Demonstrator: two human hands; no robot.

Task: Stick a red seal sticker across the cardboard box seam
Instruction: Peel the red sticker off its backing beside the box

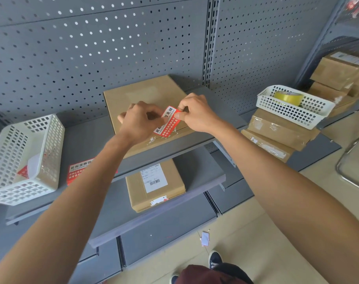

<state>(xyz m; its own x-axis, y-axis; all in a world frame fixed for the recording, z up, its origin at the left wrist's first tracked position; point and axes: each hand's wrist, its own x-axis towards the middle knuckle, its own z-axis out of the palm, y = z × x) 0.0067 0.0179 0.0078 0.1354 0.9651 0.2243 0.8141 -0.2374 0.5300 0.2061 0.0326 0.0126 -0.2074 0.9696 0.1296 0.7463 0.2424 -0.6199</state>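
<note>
A: Where is the box?

B: The box (145,103) lies flat on the upper shelf (88,138), dead centre, against the pegboard (92,48). Its seam (182,129) runs along the near part of the top, with torn white scraps on it.

A: And the sticker?

B: The sticker (166,121) is red with white and black print, held slantwise over the box, its low end at 7 o'clock right by the seam, its high end at 1 o'clock.

A: What are the hands doing?

B: The left hand (141,121) has its fingers (154,113) curled in, pinching the sticker's left edge. The right hand (197,113) has its fingers pressed together on the upper right corner, where a red bit is folded over. Whether the low end already touches the cardboard, I cannot tell.

A: What else is around?

B: At 9 o'clock, a white basket (25,160) tipped on its side, with a red scrap inside. Just beside it, toward the centre, a sheet of red stickers (80,171), partly hidden by the left forearm. At 3 o'clock, a second basket (293,105) holding a yellow tape roll (288,97), set on stacked parcels (281,134). At 6 o'clock, on the lower shelf, a labelled box (154,185).
</note>
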